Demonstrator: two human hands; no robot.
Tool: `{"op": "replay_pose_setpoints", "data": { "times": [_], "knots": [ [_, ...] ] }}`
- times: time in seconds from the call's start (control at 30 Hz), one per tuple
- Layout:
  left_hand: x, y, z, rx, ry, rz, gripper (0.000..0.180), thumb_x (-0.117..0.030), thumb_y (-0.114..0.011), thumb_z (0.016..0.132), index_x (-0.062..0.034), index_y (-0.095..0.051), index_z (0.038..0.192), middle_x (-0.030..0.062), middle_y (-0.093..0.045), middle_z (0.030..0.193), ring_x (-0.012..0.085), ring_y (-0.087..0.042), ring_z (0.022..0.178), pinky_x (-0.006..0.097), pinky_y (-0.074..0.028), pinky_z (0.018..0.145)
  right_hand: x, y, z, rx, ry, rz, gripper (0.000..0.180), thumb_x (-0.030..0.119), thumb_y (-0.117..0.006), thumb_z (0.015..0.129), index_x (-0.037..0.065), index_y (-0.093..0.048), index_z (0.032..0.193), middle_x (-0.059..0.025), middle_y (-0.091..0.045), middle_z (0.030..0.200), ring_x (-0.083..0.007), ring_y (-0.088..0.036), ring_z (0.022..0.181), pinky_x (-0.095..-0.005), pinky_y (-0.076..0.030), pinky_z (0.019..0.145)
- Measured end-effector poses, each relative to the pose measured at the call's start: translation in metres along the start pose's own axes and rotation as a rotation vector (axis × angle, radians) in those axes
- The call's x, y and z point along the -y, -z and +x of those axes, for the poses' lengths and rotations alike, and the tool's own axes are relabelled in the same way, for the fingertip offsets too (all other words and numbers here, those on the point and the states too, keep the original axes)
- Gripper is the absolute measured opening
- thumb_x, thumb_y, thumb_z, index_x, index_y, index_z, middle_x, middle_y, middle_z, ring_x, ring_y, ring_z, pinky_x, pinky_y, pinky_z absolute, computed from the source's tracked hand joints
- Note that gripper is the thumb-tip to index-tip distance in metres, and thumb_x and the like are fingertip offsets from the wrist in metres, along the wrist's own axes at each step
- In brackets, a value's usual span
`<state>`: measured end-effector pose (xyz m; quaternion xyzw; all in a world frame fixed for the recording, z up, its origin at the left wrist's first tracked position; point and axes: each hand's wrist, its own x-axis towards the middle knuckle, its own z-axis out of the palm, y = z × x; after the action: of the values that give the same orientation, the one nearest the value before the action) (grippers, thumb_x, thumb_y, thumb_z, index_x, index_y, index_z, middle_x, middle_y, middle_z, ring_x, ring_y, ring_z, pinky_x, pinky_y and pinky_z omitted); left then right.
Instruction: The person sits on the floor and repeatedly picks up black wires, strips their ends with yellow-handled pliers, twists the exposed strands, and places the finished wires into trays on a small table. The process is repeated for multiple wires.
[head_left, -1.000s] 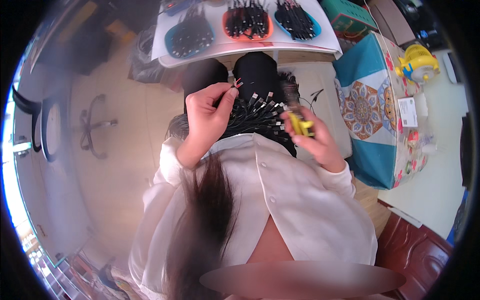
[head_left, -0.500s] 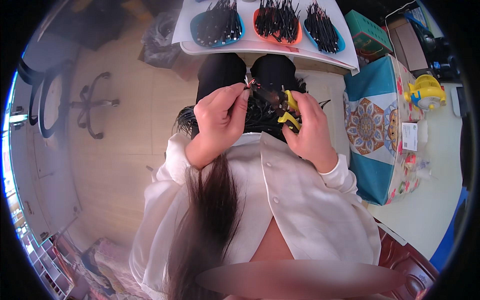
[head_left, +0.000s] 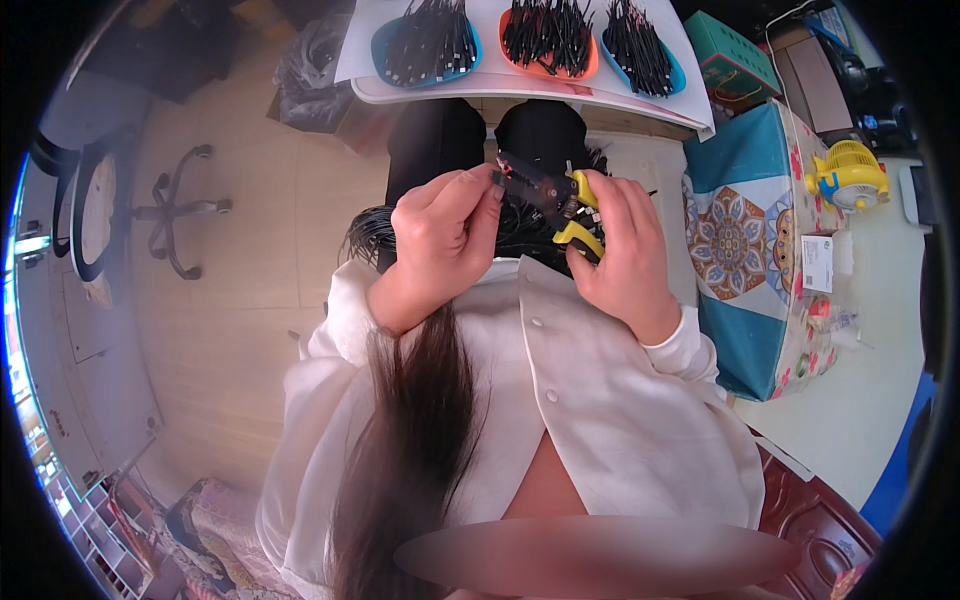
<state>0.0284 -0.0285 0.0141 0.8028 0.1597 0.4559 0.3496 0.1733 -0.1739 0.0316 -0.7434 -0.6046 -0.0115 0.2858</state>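
Note:
My left hand is closed in a pinch on the end of a thin black cable, a little above my lap. Fingers of my right hand wrap round wire strippers with yellow handles and dark jaws. Those jaws point toward the pinched cable end; whether they touch it I cannot tell. The handles are spread apart. Across my thighs lies a bundle of black cables, partly hidden by both hands.
Ahead, a white table bears a blue tray, an orange tray and another blue tray, each full of black cables. At right are a cloth-covered stand and a yellow fan. An office chair base stands left.
The view has shifted slightly, so the table sits higher in the picture. The reddish and pale wire ends at my left fingertips no longer show clearly; a dark end shows there now.

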Motion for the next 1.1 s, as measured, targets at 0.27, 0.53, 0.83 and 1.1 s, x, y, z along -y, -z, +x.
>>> {"op": "replay_pose_setpoints", "data": {
  "times": [0.27, 0.53, 0.83, 1.1],
  "knots": [
    [-0.0019, 0.0034, -0.0002, 0.047, 0.035, -0.016, 0.010, 0.007, -0.063, 0.080, 0.0042, -0.064, 0.089, 0.0133, -0.056, 0.062, 0.0261, -0.055, 0.049, 0.030, -0.043, 0.047, -0.0035, 0.0010, -0.0018, 0.068, -0.028, 0.107, 0.062, 0.005, -0.073, 0.061, -0.002, -0.051, 0.119, -0.0192, -0.058, 0.103, -0.0371, -0.058, 0.094, -0.0416, -0.048, 0.082],
    [-0.0023, 0.0042, -0.0008, 0.050, 0.032, -0.018, 0.007, 0.006, -0.064, 0.082, 0.0046, -0.065, 0.088, 0.0117, -0.055, 0.063, 0.0207, -0.050, 0.050, 0.027, -0.039, 0.048, -0.0044, 0.0027, -0.0014, 0.126, -0.065, 0.176, 0.060, 0.006, -0.072, 0.063, -0.003, -0.052, 0.119, -0.0197, -0.058, 0.103, -0.0372, -0.058, 0.095, -0.0413, -0.049, 0.083],
    [-0.0043, 0.0077, -0.0016, 0.067, -0.002, 0.018, 0.011, 0.006, -0.065, 0.081, 0.0056, -0.067, 0.092, 0.0123, -0.056, 0.063, 0.0201, -0.050, 0.051, 0.026, -0.040, 0.049, -0.0036, 0.0053, -0.0020, 0.092, -0.028, 0.109, 0.066, 0.006, -0.076, 0.060, -0.001, -0.052, 0.121, -0.0185, -0.058, 0.107, -0.0360, -0.057, 0.100, -0.0413, -0.048, 0.087],
    [-0.0052, 0.0081, -0.0039, 0.070, 0.043, -0.018, 0.010, 0.006, -0.066, 0.082, 0.0081, -0.065, 0.091, 0.0144, -0.063, 0.071, 0.0174, -0.057, 0.057, 0.024, -0.045, 0.054, -0.0074, 0.0046, -0.0048, 0.113, -0.032, 0.172, 0.061, 0.006, -0.075, 0.062, 0.000, -0.055, 0.119, -0.0218, -0.061, 0.108, -0.0376, -0.061, 0.097, -0.0424, -0.050, 0.083]
  ]
}}
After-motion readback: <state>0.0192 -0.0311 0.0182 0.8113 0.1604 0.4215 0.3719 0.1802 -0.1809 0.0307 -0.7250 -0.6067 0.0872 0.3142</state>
